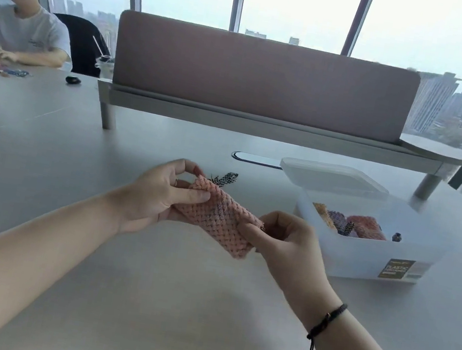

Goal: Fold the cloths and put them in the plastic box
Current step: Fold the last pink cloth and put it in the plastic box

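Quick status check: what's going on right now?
Left hand, right hand holding pink cloth, folded. Plastic box open, cloths inside. Path clear.

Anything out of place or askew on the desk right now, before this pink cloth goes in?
Nothing serious. Both hands hold the folded pink cloth. A black-and-white checked cloth lies loose behind it, not yet boxed. The lid sits behind the plastic box, apparently on its rear rim.
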### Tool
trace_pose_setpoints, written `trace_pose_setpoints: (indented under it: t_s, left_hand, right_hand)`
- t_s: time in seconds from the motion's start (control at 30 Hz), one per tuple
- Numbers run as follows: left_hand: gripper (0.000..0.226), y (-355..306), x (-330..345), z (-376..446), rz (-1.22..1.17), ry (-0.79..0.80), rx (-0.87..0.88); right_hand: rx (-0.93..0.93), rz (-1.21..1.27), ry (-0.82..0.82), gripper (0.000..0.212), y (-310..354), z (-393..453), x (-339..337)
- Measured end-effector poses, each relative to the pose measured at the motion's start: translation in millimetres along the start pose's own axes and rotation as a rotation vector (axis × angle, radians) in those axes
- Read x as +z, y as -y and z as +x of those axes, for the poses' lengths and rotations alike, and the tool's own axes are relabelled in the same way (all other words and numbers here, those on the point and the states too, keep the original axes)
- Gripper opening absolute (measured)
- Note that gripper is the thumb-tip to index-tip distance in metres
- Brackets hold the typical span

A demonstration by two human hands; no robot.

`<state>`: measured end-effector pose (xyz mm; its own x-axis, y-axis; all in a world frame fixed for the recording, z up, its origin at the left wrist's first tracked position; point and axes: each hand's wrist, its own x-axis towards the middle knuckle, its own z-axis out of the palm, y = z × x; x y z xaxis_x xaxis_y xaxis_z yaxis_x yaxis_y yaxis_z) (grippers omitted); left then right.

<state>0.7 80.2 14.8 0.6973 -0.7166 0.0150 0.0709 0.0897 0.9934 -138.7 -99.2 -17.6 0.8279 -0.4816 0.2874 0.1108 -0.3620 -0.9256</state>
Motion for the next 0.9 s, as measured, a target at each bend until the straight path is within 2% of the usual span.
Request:
trace_pose_setpoints:
  t_s: [0.07, 0.13, 0.27, 0.47, 0.6, 0.77, 0.83, 0.9]
  left_hand:
    - [0.034, -18, 14, 2, 0.056, 0.024, 0.029]
    - [0.032, -34, 32, 9, 0.127, 0.020, 0.067]
    - [0.026, -53, 78, 38, 0.273, 0.042, 0.147]
    - [0.018, -58, 151, 106, 0.635, 0.071, 0.270]
    - [0.019, -52, 195, 147, 0.974, 0.138, 0.334]
    - [0.040, -27, 223, 180, 1.268, 0.240, 0.259]
    - [0.042, -11, 227, 187, 1.369, 0.279, 0.221]
    - [0.039, 3, 227, 191, 1.431, 0.298, 0.210]
  right_hand:
    - [-0.036, 0.024, -0.024, 0.022, 10, -6, -13]
    - [-0.070, 0.024, 0.019, 0.029, 20, -8, -30]
    - [-0.105, -0.167, 0.091, 0.031, 37, -1, -77]
    - [0.017, -0.259, 0.086, 0.021, 26, 34, -158]
    - [0.114, -0.476, 0.119, 0.012, 10, 58, -188]
    - [0.166, -0.759, 0.289, 0.016, -7, 81, -197]
    - [0.232, -0.749, 0.390, 0.021, -9, 88, -197]
    - [0.302, -0.764, 0.416, 0.026, -11, 93, -194]
